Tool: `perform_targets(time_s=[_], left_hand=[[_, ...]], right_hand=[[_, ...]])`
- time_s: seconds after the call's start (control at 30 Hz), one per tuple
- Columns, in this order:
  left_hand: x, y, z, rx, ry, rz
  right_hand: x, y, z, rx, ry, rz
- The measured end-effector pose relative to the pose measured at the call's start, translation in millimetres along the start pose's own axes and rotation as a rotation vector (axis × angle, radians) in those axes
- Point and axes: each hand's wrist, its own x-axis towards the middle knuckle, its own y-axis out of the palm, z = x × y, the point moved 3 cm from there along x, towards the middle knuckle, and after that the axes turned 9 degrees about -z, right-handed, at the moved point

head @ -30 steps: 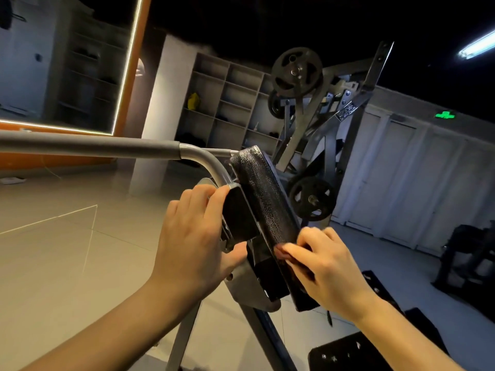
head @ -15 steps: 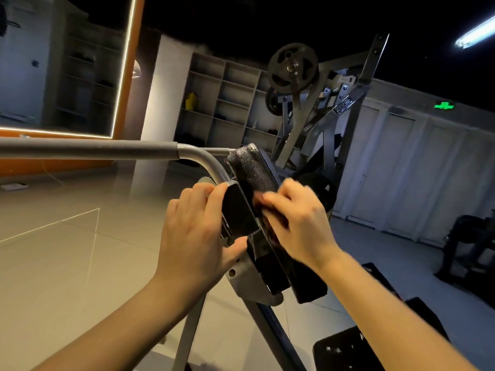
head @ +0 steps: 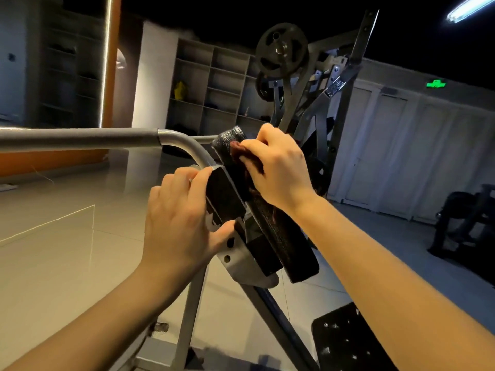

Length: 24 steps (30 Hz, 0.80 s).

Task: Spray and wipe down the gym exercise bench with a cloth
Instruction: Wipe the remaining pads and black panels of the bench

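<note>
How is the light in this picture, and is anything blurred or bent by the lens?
Head view: dim overall; the tube lamp and light strip blow out white; the floor shows glare; the shelves lean from the wide lens; the cloth under the right hand is dark, soft, nearly lost on the pad.

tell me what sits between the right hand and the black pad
A dark reddish cloth, held by the right hand against the black pad near its upper end; the head view shows it.
</note>
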Motion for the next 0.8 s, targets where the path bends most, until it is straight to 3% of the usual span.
perform_targets(time_s=[0.3, 0.4, 0.6, 0.8], left_hand=[[-5, 8, -4, -0.052, -0.041, -0.043], [-6, 8, -4, -0.054, -0.048, -0.038], [-2, 4, 2, -0.012, 0.000, 0.015], [-4, 5, 1, -0.016, -0.010, -0.001]], right_hand=[[-223, -61, -6, 0.019, 0.104, 0.277], [-204, -55, -6, 0.008, 0.107, 0.214], [-84, -15, -1, 0.019, 0.143, -0.041], [-207, -40, -5, 0.061, 0.273, 0.059]])
